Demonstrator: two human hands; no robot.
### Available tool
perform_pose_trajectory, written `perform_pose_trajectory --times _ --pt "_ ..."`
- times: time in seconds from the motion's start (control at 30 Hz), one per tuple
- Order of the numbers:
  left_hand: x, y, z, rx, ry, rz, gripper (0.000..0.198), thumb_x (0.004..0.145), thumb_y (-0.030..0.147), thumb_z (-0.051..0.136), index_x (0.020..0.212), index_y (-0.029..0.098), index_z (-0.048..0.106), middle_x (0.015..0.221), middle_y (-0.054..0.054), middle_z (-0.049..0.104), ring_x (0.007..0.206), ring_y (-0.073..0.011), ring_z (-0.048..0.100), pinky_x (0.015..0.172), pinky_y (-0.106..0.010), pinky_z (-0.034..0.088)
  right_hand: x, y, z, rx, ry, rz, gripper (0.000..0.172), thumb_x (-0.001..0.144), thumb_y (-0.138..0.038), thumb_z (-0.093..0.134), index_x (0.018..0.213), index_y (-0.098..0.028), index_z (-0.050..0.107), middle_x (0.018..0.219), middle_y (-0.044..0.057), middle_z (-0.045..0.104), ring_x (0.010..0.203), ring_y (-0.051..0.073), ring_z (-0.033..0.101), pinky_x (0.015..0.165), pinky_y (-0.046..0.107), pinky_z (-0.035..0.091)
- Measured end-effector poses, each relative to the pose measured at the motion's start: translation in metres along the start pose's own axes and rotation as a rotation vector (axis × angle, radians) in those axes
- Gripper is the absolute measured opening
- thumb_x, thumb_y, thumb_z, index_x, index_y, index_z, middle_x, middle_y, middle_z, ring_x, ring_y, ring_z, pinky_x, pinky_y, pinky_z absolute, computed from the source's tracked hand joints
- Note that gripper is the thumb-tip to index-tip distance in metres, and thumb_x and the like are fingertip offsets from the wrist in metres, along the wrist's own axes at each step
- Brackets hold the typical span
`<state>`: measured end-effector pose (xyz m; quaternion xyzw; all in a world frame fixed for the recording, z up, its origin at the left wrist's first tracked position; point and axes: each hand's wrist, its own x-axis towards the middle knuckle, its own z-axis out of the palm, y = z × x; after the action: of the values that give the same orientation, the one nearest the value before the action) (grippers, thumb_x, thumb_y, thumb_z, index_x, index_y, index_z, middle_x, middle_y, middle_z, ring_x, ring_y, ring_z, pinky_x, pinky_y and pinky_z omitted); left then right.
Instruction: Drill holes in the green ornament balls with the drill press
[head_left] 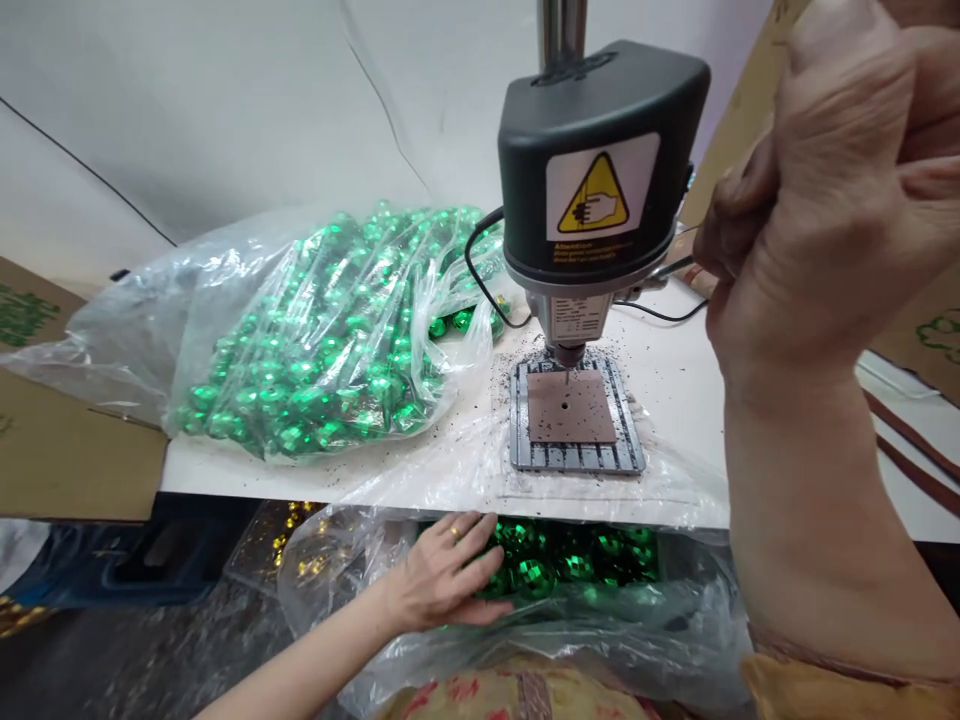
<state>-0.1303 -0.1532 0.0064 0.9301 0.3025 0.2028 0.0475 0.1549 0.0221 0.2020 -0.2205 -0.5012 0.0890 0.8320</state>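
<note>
My right hand (pixel 832 190) is raised at the upper right, its fingers closed round the feed lever (pixel 673 266) of a small bench drill press (pixel 600 200). The drill bit points down at a brown square plate (pixel 589 425) with a dark hole in it, which lies on the slotted metal base (pixel 577 460). Below the table edge, my left hand (pixel 446 575) reaches over an opened plastic bag of shiny green faceted balls (pixel 534 572). Its fingers are stretched out and slightly apart at the balls; the far fingertips partly cover them.
A large clear plastic bag (pixel 315 350) full of green faceted balls lies on the white table (pixel 675 370) left of the drill. Dark shavings surround the base. A black cable (pixel 480 270) loops behind it. Cardboard boxes (pixel 90 440) flank both sides. Gold balls (pixel 296 530) show below left.
</note>
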Motion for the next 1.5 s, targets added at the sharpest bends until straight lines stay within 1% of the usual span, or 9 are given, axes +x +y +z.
perform_pose_trajectory --times 0.07,0.17,0.33,0.57,0.73,0.87,1.1,1.33,1.5 --pt "0.025 -0.027 -0.008 -0.048 0.187 -0.046 0.035 0.086 0.031 0.068 0.120 0.031 0.060 0.120 -0.008 0.072 0.106 -0.0270 0.070 0.087 -0.043 0.059 0.000 0.002 0.000 0.020 0.016 0.013 0.039 0.087 -0.026 0.061 0.050 -0.021 0.048 0.046 -0.003 0.038 0.038 0.008 0.036 0.041 0.030 0.023" --pt "0.089 -0.089 -0.027 -0.030 0.340 -0.332 0.024 0.090 0.016 0.054 0.110 0.023 0.065 0.107 -0.010 0.072 0.105 -0.0258 0.068 0.096 -0.044 0.054 0.000 0.003 -0.001 0.032 0.039 0.034 0.041 0.084 -0.029 0.065 0.048 -0.019 0.051 0.043 -0.004 0.036 0.037 0.007 0.033 0.040 0.030 0.019" --pt "0.184 -0.194 -0.035 0.039 0.173 -0.763 0.043 0.076 -0.001 0.052 0.112 0.017 0.068 0.115 -0.015 0.068 0.109 -0.0325 0.064 0.099 -0.046 0.047 -0.002 -0.003 0.000 -0.029 0.029 0.053 0.037 0.084 -0.022 0.061 0.048 -0.019 0.050 0.042 -0.004 0.035 0.038 0.007 0.032 0.045 0.031 0.017" --pt "0.208 -0.245 -0.011 -0.025 0.135 -0.778 0.034 0.070 0.002 0.066 0.100 0.018 0.072 0.096 -0.012 0.070 0.098 -0.0317 0.064 0.092 -0.042 0.048 -0.003 -0.006 0.000 -0.119 0.038 0.041 0.039 0.085 -0.022 0.060 0.048 -0.017 0.048 0.043 -0.005 0.034 0.043 0.003 0.036 0.050 0.030 0.025" --pt "0.203 -0.233 -0.022 -0.014 0.221 -0.819 0.024 0.077 0.011 0.070 0.101 0.016 0.070 0.086 -0.011 0.067 0.101 -0.0323 0.062 0.095 -0.042 0.046 -0.005 -0.010 0.001 -0.105 0.043 0.106 0.041 0.087 -0.028 0.060 0.050 -0.017 0.048 0.046 -0.005 0.036 0.045 0.002 0.035 0.052 0.032 0.026" --pt "0.187 -0.185 -0.031 -0.091 0.331 -0.774 0.033 0.080 0.022 0.073 0.112 0.019 0.066 0.093 -0.008 0.064 0.092 -0.0260 0.063 0.088 -0.039 0.049 -0.007 -0.015 0.002 -0.125 0.061 0.132 0.041 0.087 -0.026 0.058 0.050 -0.016 0.045 0.049 -0.005 0.036 0.047 0.001 0.036 0.055 0.031 0.027" --pt "0.159 -0.104 0.005 -1.057 0.373 -0.795 0.051 0.083 0.050 0.072 0.121 0.019 0.057 0.091 -0.004 0.069 0.070 -0.0137 0.063 0.059 -0.025 0.049 -0.003 -0.005 0.004 -0.052 0.074 -0.098 0.042 0.088 -0.017 0.058 0.048 -0.016 0.045 0.042 -0.004 0.035 0.041 0.004 0.035 0.047 0.027 0.023" --pt "0.166 -0.084 0.031 -1.058 0.335 -0.689 0.055 0.078 0.047 0.079 0.122 0.020 0.061 0.106 -0.006 0.072 0.092 -0.0180 0.067 0.075 -0.028 0.054 -0.001 -0.004 0.004 -0.036 0.004 -0.117 0.051 0.084 -0.043 0.065 0.048 -0.016 0.040 0.041 -0.005 0.037 0.038 0.003 0.030 0.042 0.025 0.025" --pt "0.174 -0.083 0.036 -0.961 0.294 -0.651 0.055 0.078 0.046 0.079 0.123 0.020 0.062 0.106 -0.007 0.073 0.094 -0.0192 0.067 0.079 -0.030 0.053 -0.003 -0.009 0.003 -0.172 -0.002 -0.066 0.053 0.088 -0.042 0.060 0.049 -0.017 0.034 0.043 -0.006 0.032 0.040 0.003 0.026 0.045 0.025 0.025"
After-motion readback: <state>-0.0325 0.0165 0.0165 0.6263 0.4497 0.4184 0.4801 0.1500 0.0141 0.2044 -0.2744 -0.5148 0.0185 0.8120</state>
